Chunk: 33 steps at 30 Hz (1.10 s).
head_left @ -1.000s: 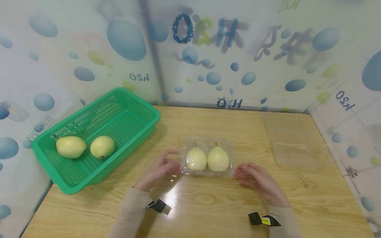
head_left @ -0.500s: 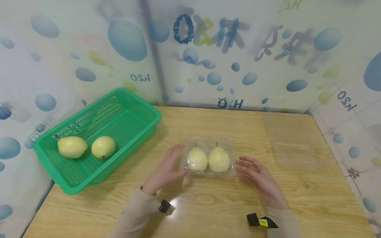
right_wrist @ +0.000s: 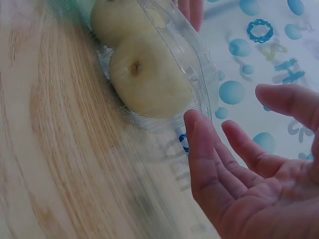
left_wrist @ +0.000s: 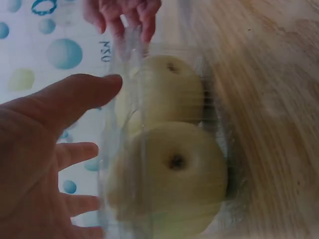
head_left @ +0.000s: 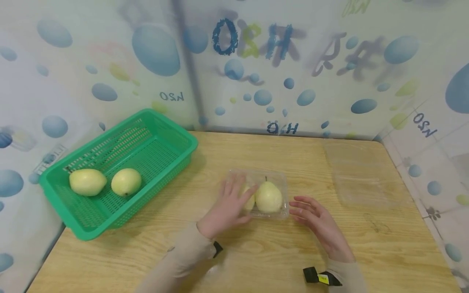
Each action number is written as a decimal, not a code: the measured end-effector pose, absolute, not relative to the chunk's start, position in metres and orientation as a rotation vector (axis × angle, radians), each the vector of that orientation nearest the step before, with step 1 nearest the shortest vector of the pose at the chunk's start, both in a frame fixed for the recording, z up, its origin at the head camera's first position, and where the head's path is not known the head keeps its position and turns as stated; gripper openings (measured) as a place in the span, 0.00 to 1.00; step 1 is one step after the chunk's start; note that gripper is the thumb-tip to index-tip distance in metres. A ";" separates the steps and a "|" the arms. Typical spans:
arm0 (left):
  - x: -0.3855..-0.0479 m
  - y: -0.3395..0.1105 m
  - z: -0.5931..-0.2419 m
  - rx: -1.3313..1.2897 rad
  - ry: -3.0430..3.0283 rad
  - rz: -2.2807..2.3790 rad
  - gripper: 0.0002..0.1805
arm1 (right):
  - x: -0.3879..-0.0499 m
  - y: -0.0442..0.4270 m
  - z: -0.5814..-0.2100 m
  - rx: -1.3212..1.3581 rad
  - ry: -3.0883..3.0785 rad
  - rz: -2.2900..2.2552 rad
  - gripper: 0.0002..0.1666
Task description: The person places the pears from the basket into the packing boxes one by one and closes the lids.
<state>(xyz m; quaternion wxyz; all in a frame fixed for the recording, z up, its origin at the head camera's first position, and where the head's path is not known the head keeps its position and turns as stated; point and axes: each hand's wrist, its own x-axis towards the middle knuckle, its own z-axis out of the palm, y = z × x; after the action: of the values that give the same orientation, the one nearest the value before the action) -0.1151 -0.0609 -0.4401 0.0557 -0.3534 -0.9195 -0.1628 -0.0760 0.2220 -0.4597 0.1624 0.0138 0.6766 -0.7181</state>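
Observation:
A clear plastic fruit box (head_left: 283, 179) stands on the wooden table with two pale yellow pears inside. The right-hand pear (head_left: 269, 197) shows fully in the head view; my left hand partly covers the left-hand pear (head_left: 250, 201). Fingers spread and extended, my left hand (head_left: 225, 209) is over the box's left part. In the left wrist view its thumb (left_wrist: 94, 92) lies close to the box's rim (left_wrist: 127, 149); contact is unclear. My right hand (head_left: 320, 224) is at the box's right side, fingers loosely bent and holding nothing. Its fingertips are near the box wall (right_wrist: 199, 74).
To the left stands a green perforated basket (head_left: 176, 162) holding two more pears, one pear (head_left: 88, 182) on its side and another pear (head_left: 126, 182) beside it. Clear plastic packaging (head_left: 360, 175) lies at the right. A patterned wall covering (head_left: 234, 110) borders the table's back.
My left hand has moved from the box's left side up and right, over the left-hand pear. The right hand has stayed almost in place, its fingers a little straighter. The box has not moved.

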 end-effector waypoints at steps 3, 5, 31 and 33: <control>-0.115 -0.056 -0.442 -1.123 -2.837 -0.410 0.46 | -0.074 0.222 -0.458 0.061 1.938 -2.048 0.31; -0.114 -0.054 -0.444 -1.133 -2.853 -0.362 0.47 | -0.073 0.220 -0.458 0.085 1.941 -2.041 0.30; -0.175 -0.057 -0.443 -1.039 -2.933 -0.259 0.46 | -0.064 0.212 -0.455 0.164 1.970 -2.012 0.29; -0.181 -0.059 -0.443 -1.038 -2.953 -0.267 0.46 | -0.064 0.211 -0.455 0.169 1.963 -2.016 0.29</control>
<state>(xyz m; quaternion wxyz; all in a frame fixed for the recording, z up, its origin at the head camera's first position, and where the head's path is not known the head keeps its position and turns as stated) -0.1808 -0.0588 -0.4426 0.0000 -0.3304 -0.9400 -0.0850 -0.0640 0.2108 -0.4551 0.1608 0.0593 0.6874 -0.7058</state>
